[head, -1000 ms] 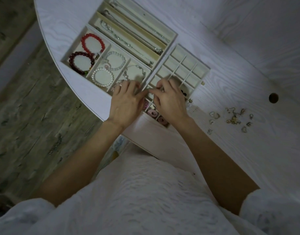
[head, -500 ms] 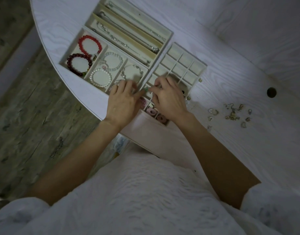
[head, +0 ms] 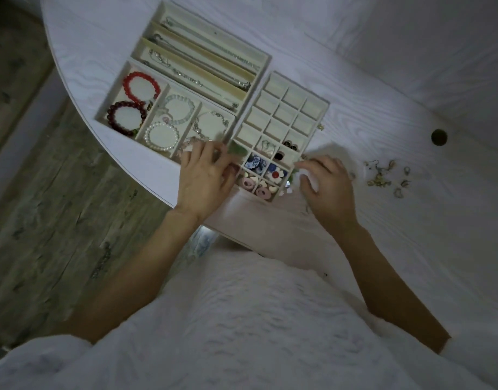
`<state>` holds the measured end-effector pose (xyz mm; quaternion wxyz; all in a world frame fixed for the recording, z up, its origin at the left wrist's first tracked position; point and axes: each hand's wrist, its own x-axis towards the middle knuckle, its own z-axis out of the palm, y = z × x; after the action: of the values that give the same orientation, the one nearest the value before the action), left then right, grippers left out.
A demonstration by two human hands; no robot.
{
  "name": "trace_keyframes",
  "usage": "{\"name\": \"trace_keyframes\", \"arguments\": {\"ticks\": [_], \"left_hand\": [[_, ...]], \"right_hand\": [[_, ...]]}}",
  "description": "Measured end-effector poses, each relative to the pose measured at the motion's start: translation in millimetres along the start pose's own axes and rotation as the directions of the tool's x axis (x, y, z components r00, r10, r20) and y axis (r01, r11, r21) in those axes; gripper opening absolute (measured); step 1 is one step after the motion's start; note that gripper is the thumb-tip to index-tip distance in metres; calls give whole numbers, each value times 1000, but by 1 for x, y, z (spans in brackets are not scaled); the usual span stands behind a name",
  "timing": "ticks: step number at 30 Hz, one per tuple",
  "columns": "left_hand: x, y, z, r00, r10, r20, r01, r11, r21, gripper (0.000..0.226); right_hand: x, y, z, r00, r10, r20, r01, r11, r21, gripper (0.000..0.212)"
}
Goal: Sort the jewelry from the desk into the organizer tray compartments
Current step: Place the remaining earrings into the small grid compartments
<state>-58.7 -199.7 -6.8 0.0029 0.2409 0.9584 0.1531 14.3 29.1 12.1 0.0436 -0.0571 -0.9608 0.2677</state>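
My left hand [head: 205,175] blurs over the cream grid tray [head: 281,130], fingers' hold unclear (right hand [head: 323,184] curls likewise near the table's front edge), so tiny gold earrings [head: 383,175] could get knocked off.

On the white surface [head: 411,235] the grid tray [head: 281,130] is the landmark. The left hand [head: 205,175] rests at its near-left corner, fingers by a small green piece [head: 238,151]; whether it holds it is unclear. The right hand [head: 326,184] lies just beside the tray's near-right edge, fingers loosely bent. Flower earrings [head: 276,173] fill its nearest cells. Left of the tray sit beaded bracelets [head: 140,85]; right of it, well apart, loose gold earrings [head: 380,175].
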Motion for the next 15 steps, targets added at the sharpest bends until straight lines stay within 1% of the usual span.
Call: {"name": "trace_keyframes", "arguments": {"ticks": [1,3,5,7,9,10,13,15], "left_hand": [[-4,5,1,1000,-5,1,5,1000,-10,30],[-13,17,6,998,-1,56,3,1000,-28,43],[-21,23,13,995,23,98,-20,999,-28,46],[-26,27,18,994,56,92,-54,998,-29,45],[-29,28,19,995,65,76,-62,997,-44,50],[-30,28,19,996,56,62,-53,997,-56,51],[-30,23,17,1000,3,17,-2,998,-67,46],[-30,17,14,998,-59,10,60,996,-65,41]], "right_hand": [[-11,8,-6,999,53,-3,-53,999,-6,23],[-34,24,-11,989,149,13,-148,988,-46,23],[-48,33,-5,965,236,113,-228,970,-82,31],[-57,34,1,928,322,184,-309,946,-97,39],[-60,31,5,913,383,139,-374,923,-89,39],[-61,29,7,920,380,98,-374,924,-74,36],[-58,25,16,952,305,-9,-305,949,-86,19],[-52,25,20,944,331,11,-329,941,-82,10]]}}
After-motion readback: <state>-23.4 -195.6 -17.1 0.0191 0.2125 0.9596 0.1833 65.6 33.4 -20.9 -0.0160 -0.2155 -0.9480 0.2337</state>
